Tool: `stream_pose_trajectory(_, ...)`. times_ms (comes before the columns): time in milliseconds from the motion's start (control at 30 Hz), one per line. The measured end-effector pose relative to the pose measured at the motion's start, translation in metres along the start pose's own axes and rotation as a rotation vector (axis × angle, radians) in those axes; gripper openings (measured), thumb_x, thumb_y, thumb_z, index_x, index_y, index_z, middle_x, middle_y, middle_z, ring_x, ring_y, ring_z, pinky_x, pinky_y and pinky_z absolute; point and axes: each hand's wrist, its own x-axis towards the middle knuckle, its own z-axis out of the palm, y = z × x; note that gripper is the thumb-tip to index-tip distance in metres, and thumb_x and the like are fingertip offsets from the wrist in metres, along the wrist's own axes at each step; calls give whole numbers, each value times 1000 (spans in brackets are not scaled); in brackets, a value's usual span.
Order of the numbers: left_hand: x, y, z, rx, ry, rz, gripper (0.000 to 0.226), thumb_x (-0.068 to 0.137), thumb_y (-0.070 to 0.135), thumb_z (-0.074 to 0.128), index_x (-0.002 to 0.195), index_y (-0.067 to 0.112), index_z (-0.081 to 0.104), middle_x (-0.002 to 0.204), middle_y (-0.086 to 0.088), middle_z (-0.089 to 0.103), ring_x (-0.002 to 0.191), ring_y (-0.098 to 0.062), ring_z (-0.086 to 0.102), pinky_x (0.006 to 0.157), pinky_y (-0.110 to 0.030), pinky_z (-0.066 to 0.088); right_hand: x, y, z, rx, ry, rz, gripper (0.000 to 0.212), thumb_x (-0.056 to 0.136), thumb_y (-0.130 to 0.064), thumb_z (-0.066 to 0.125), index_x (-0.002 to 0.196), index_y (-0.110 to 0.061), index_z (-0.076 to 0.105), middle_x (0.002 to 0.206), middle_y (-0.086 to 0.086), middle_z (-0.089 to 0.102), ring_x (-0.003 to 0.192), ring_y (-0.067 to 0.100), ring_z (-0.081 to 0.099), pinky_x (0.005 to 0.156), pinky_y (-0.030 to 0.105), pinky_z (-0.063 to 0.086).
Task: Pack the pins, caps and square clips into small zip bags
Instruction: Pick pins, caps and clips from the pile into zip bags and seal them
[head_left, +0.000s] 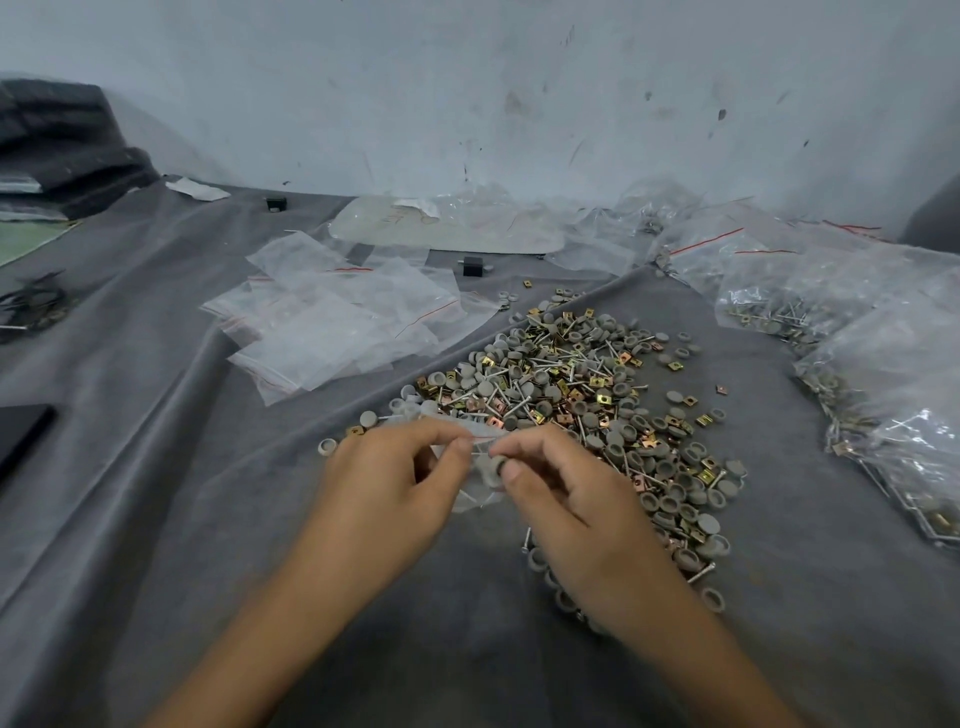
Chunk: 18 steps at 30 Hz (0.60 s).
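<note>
Working over a creased grey cloth (156, 467) below a scuffed pale wall (519, 78). Facing filled bags (857, 322) heaped at two to three o'clock, empty zip bags (332, 332) fanned out at ten o'clock, and the pile (571, 395) of loose pins, caps and square clips spreading from centre toward one o'clock.

Pinching the mouth of a small zip bag (480, 467) at centre with the left hand (384, 483), thumb and forefinger curled on the film. Pinching a grey cap (498, 464) right at that mouth with the right hand (566, 499), remaining fingers loosely curled. Probably feeding the cap in, not yet letting go.

Risking a miss through slack film folding the mouth shut, sending the cap off the lip and back among the loose parts at five o'clock. Risking a spill by tipping the bag; contents too blurred to judge. Risking a wrong count, with look-alike caps lying just beside the right wrist.
</note>
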Motion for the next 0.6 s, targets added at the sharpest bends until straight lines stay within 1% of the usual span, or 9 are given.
stream_pose_trajectory(67,-2,1,1,-42,-12,18,19,97,37,62,87,35,77,53,10,55,52,-6,51,53,-21,39,-2,-1,6,-4,-13,-15,13,102,-26,56,107,-33,65,84,-8,68,71,9,62,64,32,51)
stream_pose_trajectory(133,-2,1,1,-75,-30,14,24,95,41,58,87,31,77,58,2,60,53,-9,51,58,-33,47,-3,-2,9,-50,-11,-46,15,102,-25,56,111,-31,65,93,-11,71,84,10,68,74,36,54)
stream_pose_trajectory(167,-2,0,1,-87,-32,8,23,97,39,59,87,29,78,59,-1,61,53,-9,52,59,-37,49,-3,-2,9,-74,-6,-63,15,102,-24,56,113,-30,65,96,-12,71,88,10,68,76,36,54)
stream_pose_trajectory(200,-1,-1,1,-95,-31,0,21,98,35,62,86,29,78,59,-1,60,53,-6,50,58,-37,48,-3,-2,10,-93,3,-79,15,102,-23,56,113,-29,64,97,-14,70,90,8,68,77,34,54)
stream_pose_trajectory(267,-1,-1,0,-90,-23,-9,21,99,33,63,85,31,78,54,6,57,51,-4,50,56,-34,45,-3,-2,10,-114,26,-108,15,102,-23,55,113,-29,64,98,-17,69,90,6,67,75,27,53)
stream_pose_trajectory(333,-2,0,-2,-67,-15,-8,23,96,41,59,85,34,78,54,10,59,51,-5,51,53,-27,41,-3,-2,10,-120,59,-133,15,101,-24,56,112,-28,65,98,-17,68,91,6,67,75,22,51)
stream_pose_trajectory(433,-3,0,-4,-53,-7,-6,23,97,44,60,85,36,77,54,8,58,52,-7,52,54,-28,41,-3,0,12,-175,123,-179,12,98,-20,65,108,-26,68,100,-19,63,94,3,63,76,11,46)
stream_pose_trajectory(533,-3,-1,-4,-65,-13,-9,21,98,42,61,85,36,76,54,4,58,52,-9,53,56,-31,45,-3,1,11,-231,142,-179,14,93,-19,71,105,-26,69,97,-22,58,90,-1,60,76,10,44)
stream_pose_trajectory(600,-3,-1,-3,-74,-17,-18,24,97,44,60,83,36,77,51,9,54,50,-6,49,54,-30,41,-1,1,5,-229,146,-156,11,93,-23,70,104,-28,70,94,-21,61,89,2,62,74,12,46)
